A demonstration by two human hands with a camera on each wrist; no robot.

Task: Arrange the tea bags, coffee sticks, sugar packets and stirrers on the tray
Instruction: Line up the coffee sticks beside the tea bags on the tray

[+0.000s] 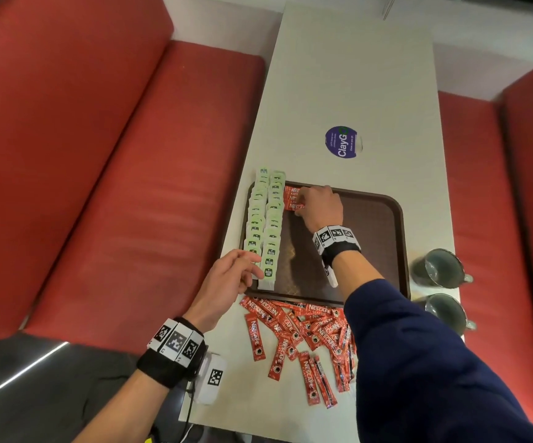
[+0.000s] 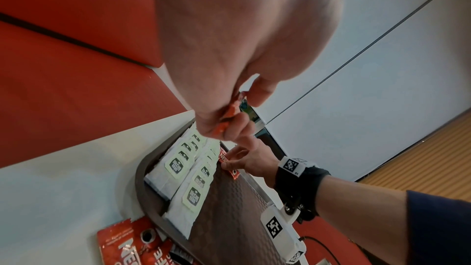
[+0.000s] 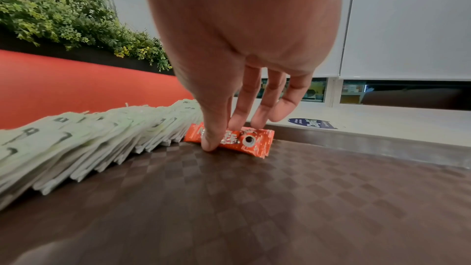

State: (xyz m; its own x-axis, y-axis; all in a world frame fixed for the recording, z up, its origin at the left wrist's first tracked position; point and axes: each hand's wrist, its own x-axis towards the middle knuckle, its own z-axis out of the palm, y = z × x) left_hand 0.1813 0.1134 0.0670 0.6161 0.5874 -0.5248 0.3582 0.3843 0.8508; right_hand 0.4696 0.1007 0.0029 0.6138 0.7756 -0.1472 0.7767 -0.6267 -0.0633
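Observation:
A brown tray (image 1: pixel 370 225) lies on the white table. Two overlapping rows of green tea bags (image 1: pixel 266 225) run along its left side. My right hand (image 1: pixel 301 203) presses straight fingers on a few red coffee sticks (image 1: pixel 292 199) laid at the tray's far end, beside the tea bags. In the right wrist view the fingertips (image 3: pixel 211 144) rest on the top coffee stick (image 3: pixel 254 142). My left hand (image 1: pixel 242 270) hovers at the tray's near left corner. The left wrist view shows it pinching a red coffee stick (image 2: pixel 230 114) between thumb and fingers. A loose pile of coffee sticks (image 1: pixel 306 330) lies on the table in front of the tray.
Two dark mugs (image 1: pixel 440 266) (image 1: pixel 447 311) lie on their sides right of the tray. A round purple sticker (image 1: pixel 341 142) marks the table beyond it. Red benches (image 1: pixel 115 155) flank the table on both sides.

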